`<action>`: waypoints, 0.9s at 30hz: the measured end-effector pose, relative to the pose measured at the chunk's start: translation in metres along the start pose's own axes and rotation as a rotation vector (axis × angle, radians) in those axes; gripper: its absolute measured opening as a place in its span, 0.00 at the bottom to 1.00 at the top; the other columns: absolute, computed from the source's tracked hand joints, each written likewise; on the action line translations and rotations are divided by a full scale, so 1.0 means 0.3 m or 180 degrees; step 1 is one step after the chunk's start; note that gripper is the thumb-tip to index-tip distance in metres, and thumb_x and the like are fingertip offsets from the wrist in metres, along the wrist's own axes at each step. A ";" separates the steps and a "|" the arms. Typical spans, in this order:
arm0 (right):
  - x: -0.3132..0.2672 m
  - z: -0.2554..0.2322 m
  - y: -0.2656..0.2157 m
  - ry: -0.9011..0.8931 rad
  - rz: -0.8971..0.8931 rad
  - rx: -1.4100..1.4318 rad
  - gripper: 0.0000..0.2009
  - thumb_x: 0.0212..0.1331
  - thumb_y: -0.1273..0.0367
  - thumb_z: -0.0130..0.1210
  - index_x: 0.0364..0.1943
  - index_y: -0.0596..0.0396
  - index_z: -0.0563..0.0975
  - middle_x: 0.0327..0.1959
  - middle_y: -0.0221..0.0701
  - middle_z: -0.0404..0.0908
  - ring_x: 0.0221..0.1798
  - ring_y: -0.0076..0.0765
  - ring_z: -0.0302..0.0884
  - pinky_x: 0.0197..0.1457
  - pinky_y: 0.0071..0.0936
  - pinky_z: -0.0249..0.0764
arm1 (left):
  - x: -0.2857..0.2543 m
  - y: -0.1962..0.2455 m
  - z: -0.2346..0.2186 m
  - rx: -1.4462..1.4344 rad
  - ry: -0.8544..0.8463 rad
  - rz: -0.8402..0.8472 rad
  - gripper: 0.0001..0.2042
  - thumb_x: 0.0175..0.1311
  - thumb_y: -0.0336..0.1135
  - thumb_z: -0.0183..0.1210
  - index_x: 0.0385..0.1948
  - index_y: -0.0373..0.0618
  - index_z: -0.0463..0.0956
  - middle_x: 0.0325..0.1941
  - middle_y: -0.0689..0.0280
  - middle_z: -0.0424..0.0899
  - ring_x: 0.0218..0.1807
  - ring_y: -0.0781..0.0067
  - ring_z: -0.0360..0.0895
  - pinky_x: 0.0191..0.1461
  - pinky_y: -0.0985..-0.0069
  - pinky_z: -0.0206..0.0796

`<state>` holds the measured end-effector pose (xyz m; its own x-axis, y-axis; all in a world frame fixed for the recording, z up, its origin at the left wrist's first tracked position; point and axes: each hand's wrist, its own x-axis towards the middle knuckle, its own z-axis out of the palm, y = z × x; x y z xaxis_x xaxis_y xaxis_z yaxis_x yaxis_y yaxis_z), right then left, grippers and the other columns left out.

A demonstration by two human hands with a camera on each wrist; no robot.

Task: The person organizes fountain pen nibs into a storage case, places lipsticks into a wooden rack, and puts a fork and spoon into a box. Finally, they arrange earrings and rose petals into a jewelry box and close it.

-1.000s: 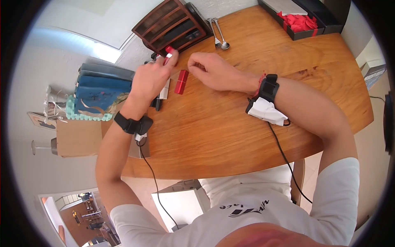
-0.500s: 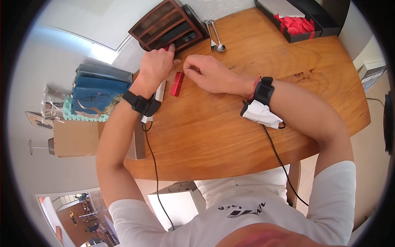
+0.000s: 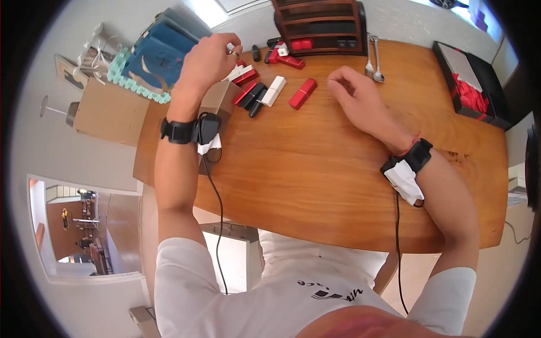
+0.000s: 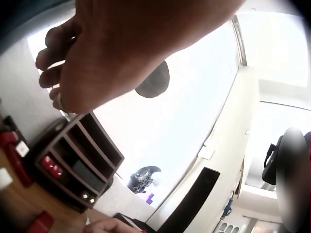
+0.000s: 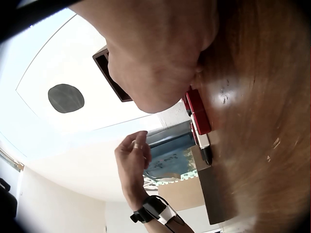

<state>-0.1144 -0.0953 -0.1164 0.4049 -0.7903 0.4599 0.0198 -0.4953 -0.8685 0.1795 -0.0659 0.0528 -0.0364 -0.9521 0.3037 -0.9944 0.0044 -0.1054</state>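
Observation:
The left hand hovers over several red, white and black tubes beside a brown box, its fingers loosely bent with nothing visible in them; the right wrist view shows this hand raised off the table. The right hand rests loosely curled on the table, right of a lone red tube. To that tube's left lie a white tube and black ones. Two red tube ends show inside the dark wooden rack. More red tubes lie at the rack's left foot.
A brown box stands at the table's left side, near blue bags. Right of the rack lie a fork and a spoon. A black box with red filling sits at the back right. Cables hang from both wrists.
The left hand has left the rack and moved left; the red tube it held is no longer seen in it. The head view has swung left. The right hand stays loosely curled on the table.

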 end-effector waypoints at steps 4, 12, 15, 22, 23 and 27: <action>0.002 0.008 0.019 0.0096 0.0148 0.0019 0.07 0.76 0.69 0.58 0.45 0.60 0.80 0.30 0.26 0.79 0.33 0.20 0.72 0.38 0.25 0.71 | -0.008 -0.182 0.173 0.0087 -0.0114 -0.0217 0.12 0.71 0.40 0.64 0.50 0.49 0.88 0.43 0.49 0.91 0.49 0.41 0.87 0.52 0.54 0.78; -0.001 -0.008 -0.020 0.0019 0.0365 0.0006 0.07 0.77 0.69 0.58 0.44 0.60 0.80 0.32 0.22 0.80 0.35 0.16 0.71 0.38 0.22 0.70 | 0.064 -0.255 0.265 -0.0190 -0.0770 0.0012 0.14 0.72 0.39 0.63 0.52 0.42 0.87 0.49 0.47 0.89 0.54 0.39 0.85 0.58 0.53 0.77; -0.002 -0.001 -0.013 -0.0014 0.0367 0.0049 0.07 0.77 0.69 0.58 0.44 0.60 0.80 0.32 0.23 0.80 0.34 0.16 0.71 0.37 0.22 0.70 | 0.104 -0.242 0.298 -0.0398 -0.0914 -0.0154 0.15 0.72 0.40 0.63 0.54 0.41 0.86 0.50 0.44 0.89 0.55 0.37 0.85 0.60 0.54 0.77; 0.000 0.000 -0.006 -0.0019 0.0344 0.0004 0.08 0.76 0.69 0.59 0.44 0.61 0.80 0.31 0.26 0.80 0.33 0.19 0.72 0.37 0.24 0.71 | 0.186 -0.028 0.296 -0.1052 -0.0410 0.0543 0.22 0.70 0.41 0.64 0.62 0.40 0.81 0.51 0.47 0.89 0.57 0.41 0.84 0.63 0.57 0.76; -0.001 0.000 -0.007 -0.0003 0.0377 0.0004 0.08 0.76 0.69 0.59 0.44 0.61 0.80 0.31 0.26 0.80 0.33 0.19 0.72 0.37 0.24 0.71 | 0.198 0.007 0.292 -0.1113 -0.0623 0.0514 0.23 0.68 0.38 0.64 0.63 0.40 0.80 0.52 0.49 0.88 0.56 0.45 0.84 0.62 0.59 0.76; 0.000 0.001 -0.009 0.0018 0.0328 0.0022 0.07 0.75 0.69 0.59 0.44 0.61 0.81 0.32 0.29 0.82 0.33 0.21 0.73 0.38 0.26 0.73 | 0.258 0.037 0.325 -0.1053 -0.1225 0.0569 0.24 0.66 0.37 0.64 0.64 0.40 0.78 0.53 0.49 0.88 0.54 0.50 0.85 0.61 0.61 0.76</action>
<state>-0.1142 -0.0938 -0.1142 0.3998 -0.8390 0.3690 -0.0155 -0.4088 -0.9125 0.1753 -0.1694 -0.0170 -0.2308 -0.9707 -0.0673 -0.9564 0.2136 0.1993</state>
